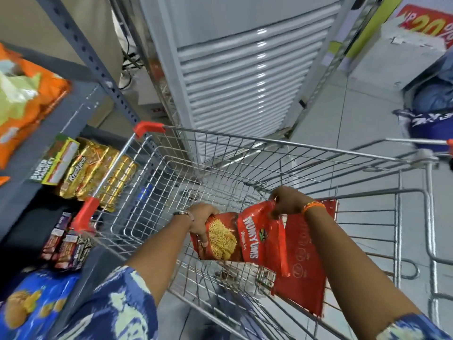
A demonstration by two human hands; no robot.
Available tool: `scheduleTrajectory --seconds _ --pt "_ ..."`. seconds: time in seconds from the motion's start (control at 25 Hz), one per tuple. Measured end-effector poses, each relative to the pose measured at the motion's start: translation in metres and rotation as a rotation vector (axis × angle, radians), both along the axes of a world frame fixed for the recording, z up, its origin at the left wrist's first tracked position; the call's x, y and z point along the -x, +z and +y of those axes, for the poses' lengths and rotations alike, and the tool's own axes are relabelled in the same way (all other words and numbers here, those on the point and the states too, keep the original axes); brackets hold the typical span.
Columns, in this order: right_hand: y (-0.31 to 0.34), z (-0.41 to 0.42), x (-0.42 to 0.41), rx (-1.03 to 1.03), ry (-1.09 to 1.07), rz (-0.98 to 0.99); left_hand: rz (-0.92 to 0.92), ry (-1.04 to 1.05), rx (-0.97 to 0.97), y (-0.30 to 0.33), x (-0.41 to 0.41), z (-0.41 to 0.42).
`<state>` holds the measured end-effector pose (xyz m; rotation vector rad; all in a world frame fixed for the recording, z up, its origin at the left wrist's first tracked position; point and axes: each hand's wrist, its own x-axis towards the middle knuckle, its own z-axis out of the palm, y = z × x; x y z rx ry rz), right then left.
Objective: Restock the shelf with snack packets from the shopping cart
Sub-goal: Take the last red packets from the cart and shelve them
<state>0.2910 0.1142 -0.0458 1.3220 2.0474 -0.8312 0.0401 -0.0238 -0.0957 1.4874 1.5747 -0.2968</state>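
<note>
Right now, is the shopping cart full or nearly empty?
Nearly empty. Bare wire shows across the shopping cart; only the red snack packet in both hands and a red panel behind it show.

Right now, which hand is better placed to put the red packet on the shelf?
Left. The left hand grips the red packet on the side nearer the shelf, which stands to the person's left. The right hand only pinches its far top corner.

The red snack packet (242, 238) above the shopping cart (269, 155) reads "NUMYUMS" in white letters. Left of the cart, on the shelf (73, 114), a green and yellow tag (55, 160) says "SUPER MARKET" beside gold packets (95, 171) marked "Krackjack". Far right beyond the cart, a red sign (421, 23) shows an upside-down "20%".
</note>
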Motion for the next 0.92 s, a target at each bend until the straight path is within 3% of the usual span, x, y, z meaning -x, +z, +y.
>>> scheduleTrajectory --seconds 0.2,0.36,0.56,0.92 --pt "0.033 -0.005 0.010 0.135 -0.070 0.262 -0.185 0.491 -0.172 0.069 0.064 -0.033" --pt "0.083 -0.025 0.053 -0.015 -0.418 0.845 -0.247 0.744 -0.312 0.131 0.101 -0.073" --pt "0.200 -0.049 0.144 0.046 -0.577 1.440 -0.167 0.905 -0.615 0.216 0.118 -0.122" --pt "0.428 -0.131 0.261 0.100 -0.215 1.918 -0.005 1.144 -1.216 0.365 0.114 -0.229"
